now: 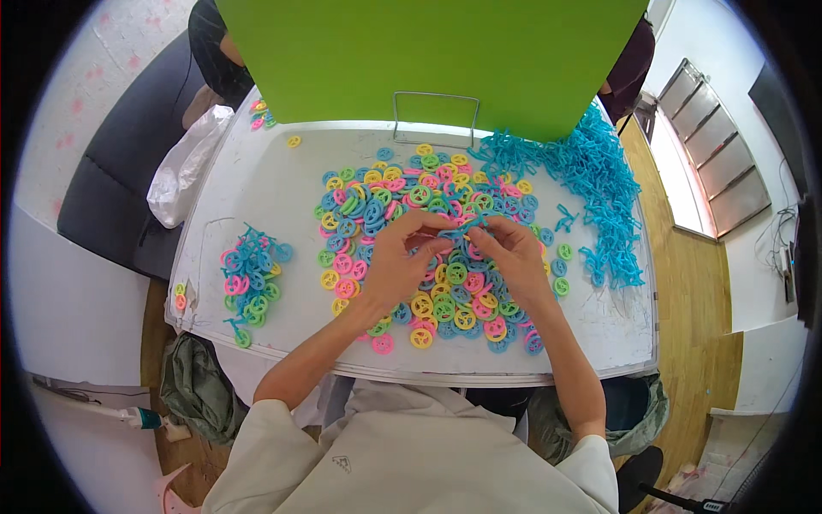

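Over a heap of small plastic wheels [349,288] in pink, yellow, green and blue, my two hands meet. A small blue branched plastic piece [463,230] is pinched between them. My left hand [406,257] is closed on its left end, thumb against fingertips. The fingers of my right hand [511,249] grip the other end. Whether a wheel is also in the fingers cannot be made out. Many more blue branched pieces [604,163] lie piled at the far right of the table.
A cluster of blue pieces with wheels on them [250,272] lies at the left of the white table [295,176]. A green panel [428,60] with a wire stand [437,94] rises at the back. A clear plastic bag [184,171] hangs at the left edge. People sit beyond the panel.
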Demonstrator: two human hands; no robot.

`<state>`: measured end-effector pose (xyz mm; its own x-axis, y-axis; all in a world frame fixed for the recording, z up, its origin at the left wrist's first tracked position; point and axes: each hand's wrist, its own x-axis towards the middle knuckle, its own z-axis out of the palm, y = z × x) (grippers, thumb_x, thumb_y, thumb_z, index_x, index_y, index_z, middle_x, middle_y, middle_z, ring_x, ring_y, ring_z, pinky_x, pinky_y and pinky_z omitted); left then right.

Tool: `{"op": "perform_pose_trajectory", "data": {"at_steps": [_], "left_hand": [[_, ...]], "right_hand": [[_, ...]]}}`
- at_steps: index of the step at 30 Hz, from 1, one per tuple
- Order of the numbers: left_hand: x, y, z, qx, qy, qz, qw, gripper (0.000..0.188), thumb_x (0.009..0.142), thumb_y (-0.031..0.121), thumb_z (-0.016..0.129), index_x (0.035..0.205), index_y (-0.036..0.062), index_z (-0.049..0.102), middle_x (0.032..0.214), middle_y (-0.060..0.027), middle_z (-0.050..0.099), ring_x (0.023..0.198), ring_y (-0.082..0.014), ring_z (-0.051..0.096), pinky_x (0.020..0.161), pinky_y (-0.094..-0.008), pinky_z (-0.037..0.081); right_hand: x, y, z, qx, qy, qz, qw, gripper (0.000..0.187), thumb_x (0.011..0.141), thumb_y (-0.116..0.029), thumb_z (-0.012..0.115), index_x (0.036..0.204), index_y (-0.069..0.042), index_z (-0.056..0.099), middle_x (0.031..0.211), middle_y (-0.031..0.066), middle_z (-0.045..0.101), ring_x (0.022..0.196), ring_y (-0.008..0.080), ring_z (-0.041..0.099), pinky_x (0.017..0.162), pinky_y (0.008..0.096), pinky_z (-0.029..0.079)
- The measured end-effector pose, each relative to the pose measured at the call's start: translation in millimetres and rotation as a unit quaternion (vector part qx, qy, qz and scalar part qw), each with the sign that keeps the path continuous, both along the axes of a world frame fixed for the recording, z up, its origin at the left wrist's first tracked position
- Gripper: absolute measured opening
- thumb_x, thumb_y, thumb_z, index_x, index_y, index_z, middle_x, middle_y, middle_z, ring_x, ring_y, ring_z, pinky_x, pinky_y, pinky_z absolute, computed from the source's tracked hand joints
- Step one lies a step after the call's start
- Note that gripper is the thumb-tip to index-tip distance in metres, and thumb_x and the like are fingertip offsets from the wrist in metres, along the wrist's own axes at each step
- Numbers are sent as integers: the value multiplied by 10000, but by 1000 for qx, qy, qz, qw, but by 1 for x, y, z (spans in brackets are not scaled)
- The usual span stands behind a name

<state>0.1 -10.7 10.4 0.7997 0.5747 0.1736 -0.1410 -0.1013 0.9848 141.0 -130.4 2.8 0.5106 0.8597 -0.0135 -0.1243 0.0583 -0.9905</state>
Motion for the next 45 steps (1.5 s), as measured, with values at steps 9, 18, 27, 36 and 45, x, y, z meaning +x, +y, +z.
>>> {"op": "perform_pose_trajectory", "data": {"at_steps": [9, 18, 27, 36, 45], "left_hand": [[1, 2, -4, 44, -13, 41, 998, 232, 836, -49, 599, 1061, 8, 607, 981, -87, 635, 887, -170, 636, 750, -267, 532], [1, -4, -4, -13, -25, 46, 999, 201, 866, -7, 591, 1066, 5, 599, 1021, -88, 641, 915, -156, 635, 756, -257, 530], [-2, 3, 6, -71, 28, 34, 997, 196, 881, 34, 593, 1075, 17, 615, 947, -70, 668, 884, -137, 639, 748, -258, 527], [-3, 7, -2, 2, 27, 19, 999, 134, 879, 41, 609, 1001, 10, 655, 943, -60, 677, 813, -108, 634, 729, -247, 507], [-1, 3, 10, -91, -14, -34, 995, 270, 890, -21, 536, 1155, 1, 581, 999, -99, 668, 933, -134, 626, 811, -268, 517]], "right_hand": [[-2, 2, -1, 29, -119, -40, 992, 215, 834, -129, 701, 1005, -7, 654, 870, 25, 656, 741, 61, 566, 654, 222, 464], [-8, 4, -9, 20, -176, -28, 984, 270, 810, -23, 693, 1065, -19, 604, 967, 48, 647, 902, 101, 618, 725, 242, 500], [-18, 1, 8, -64, -240, -76, 966, 352, 798, -34, 699, 1129, -35, 579, 877, 76, 654, 854, 126, 637, 759, 264, 502], [-14, 1, 0, 28, -421, -45, 906, 176, 833, -70, 666, 1004, -42, 637, 843, 105, 704, 735, 211, 700, 651, 289, 531], [-10, -1, 6, -1, -369, -60, 927, 158, 813, -82, 695, 964, -47, 662, 848, 98, 706, 780, 192, 701, 663, 263, 523]]}}
